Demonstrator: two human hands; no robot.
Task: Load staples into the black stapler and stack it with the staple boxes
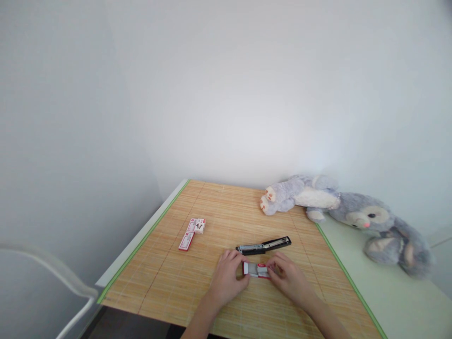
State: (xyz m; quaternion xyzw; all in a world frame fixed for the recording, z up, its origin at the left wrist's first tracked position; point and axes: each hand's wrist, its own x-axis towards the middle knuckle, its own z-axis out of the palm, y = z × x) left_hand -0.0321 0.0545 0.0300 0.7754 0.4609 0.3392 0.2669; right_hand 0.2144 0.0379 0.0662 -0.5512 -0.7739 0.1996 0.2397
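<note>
A small red and white staple box (252, 270) lies open on the bamboo mat, with grey staples showing inside. My left hand (229, 274) grips its left end between thumb and fingers. At the right end, my right hand (287, 278) is closed in a pinch on the box's edge and red flap; its fingertips partly hide what they touch. Just beyond both hands rests a black stapler (264, 246), folded open, its metal staple channel facing up.
Several small red and white boxes (191, 230) sit on the left of the bamboo mat (226, 207). A grey plush rabbit (318, 200) lies along the back right, partly on the pale table (388, 301). A white curved bar (49, 263) stands at the lower left. Walls close off the back.
</note>
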